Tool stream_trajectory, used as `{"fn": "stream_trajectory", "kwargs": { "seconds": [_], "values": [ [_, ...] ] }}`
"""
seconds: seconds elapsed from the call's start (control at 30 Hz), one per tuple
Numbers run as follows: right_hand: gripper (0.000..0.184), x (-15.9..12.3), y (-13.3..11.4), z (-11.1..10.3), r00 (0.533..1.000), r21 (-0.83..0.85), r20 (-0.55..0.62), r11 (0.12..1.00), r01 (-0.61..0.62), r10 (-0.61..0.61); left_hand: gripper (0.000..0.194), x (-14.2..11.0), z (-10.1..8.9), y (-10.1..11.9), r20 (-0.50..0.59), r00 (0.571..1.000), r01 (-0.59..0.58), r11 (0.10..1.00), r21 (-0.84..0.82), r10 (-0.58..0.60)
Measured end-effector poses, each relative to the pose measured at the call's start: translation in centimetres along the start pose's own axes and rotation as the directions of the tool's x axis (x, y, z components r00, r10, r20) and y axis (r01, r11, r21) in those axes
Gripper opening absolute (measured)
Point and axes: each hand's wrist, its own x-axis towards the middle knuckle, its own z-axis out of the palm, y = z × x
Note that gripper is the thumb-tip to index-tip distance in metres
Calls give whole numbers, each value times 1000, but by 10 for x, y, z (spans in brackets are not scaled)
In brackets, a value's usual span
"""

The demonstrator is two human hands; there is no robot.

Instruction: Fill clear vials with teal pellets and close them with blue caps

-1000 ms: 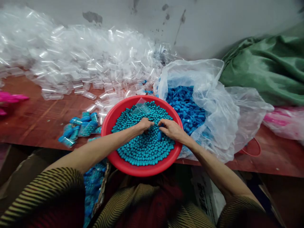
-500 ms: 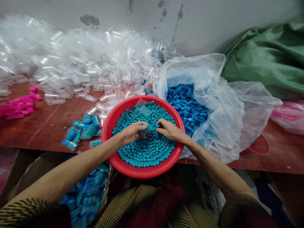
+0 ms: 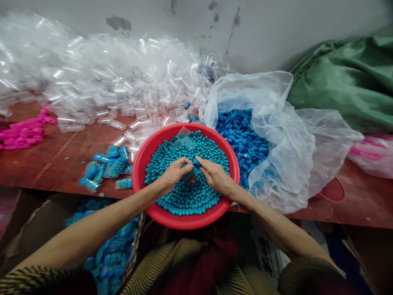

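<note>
A red basin (image 3: 141,162) full of small teal balls (image 3: 187,196) sits at the table's front edge. Over its middle, my left hand (image 3: 172,175) is closed around a clear tube filled with teal balls (image 3: 188,171). My right hand (image 3: 215,176) pinches a blue cap (image 3: 197,164) at the tube's end. An empty clear tube (image 3: 183,139) lies on the balls at the basin's far side.
A big heap of empty clear tubes (image 3: 101,78) covers the table's back left. Filled capped tubes (image 3: 106,168) lie left of the basin, more in a box (image 3: 113,250) below. A plastic bag of blue caps (image 3: 242,139) stands right. Pink pieces (image 3: 21,133) lie far left; green cloth (image 3: 346,82) far right.
Both hands have risen from the balls and met over the basin's middle; the left now holds a filled tube and the right brings a blue cap to its end.
</note>
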Motion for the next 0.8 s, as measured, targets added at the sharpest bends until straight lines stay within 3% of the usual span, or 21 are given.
{"fn": "stream_trajectory", "kwargs": {
  "seconds": [0.1,0.2,0.47,0.57,0.67,0.8],
  "values": [
    [36,2,4,-4,994,253,-12,963,-98,104,35,-7,3,1,73,996,57,998,-27,-55],
    [32,4,4,-5,986,399,-20,906,-143,165,48,-13,6,5,77,997,33,998,-57,-29],
    [33,-5,-12,-8,985,427,-46,894,-133,168,60,-22,13,6,39,998,-41,995,-89,44],
    [30,-7,-15,-6,980,368,-123,925,-100,154,64,-25,15,6,-1,998,-57,995,-87,57],
    [30,-9,-15,-3,979,265,-191,964,-18,71,61,-29,19,6,-47,997,-72,993,-91,68],
    [29,-8,-12,1,982,275,-186,960,48,4,49,-31,23,6,-125,991,-60,995,-73,51]
  ]
}}
